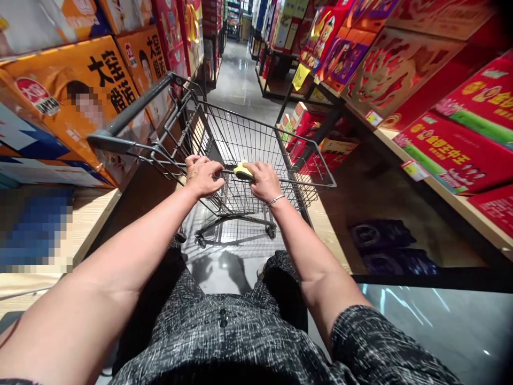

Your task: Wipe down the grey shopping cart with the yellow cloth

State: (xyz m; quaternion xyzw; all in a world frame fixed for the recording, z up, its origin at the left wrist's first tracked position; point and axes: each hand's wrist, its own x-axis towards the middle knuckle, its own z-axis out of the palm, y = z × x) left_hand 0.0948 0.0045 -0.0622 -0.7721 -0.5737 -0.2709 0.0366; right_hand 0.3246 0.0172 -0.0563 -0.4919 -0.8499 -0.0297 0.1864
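A grey wire shopping cart (248,139) stands in the aisle in front of me, its side toward me and its handle (138,104) at the left. My left hand (203,175) is closed over the near top rail, fingers curled across it. On the same rail, a short way to the right, my right hand (265,182) grips a small yellow-green item (243,170) with a dark underside, perhaps a sponge or pad; its exact kind is unclear. Through the wires, the basket shows no goods.
Orange cartons (68,101) are stacked close on the left. Red gift boxes (444,149) line a wooden shelf (433,200) on the right, with dark blue packages (385,246) beneath. The tiled aisle (236,72) runs on beyond the cart.
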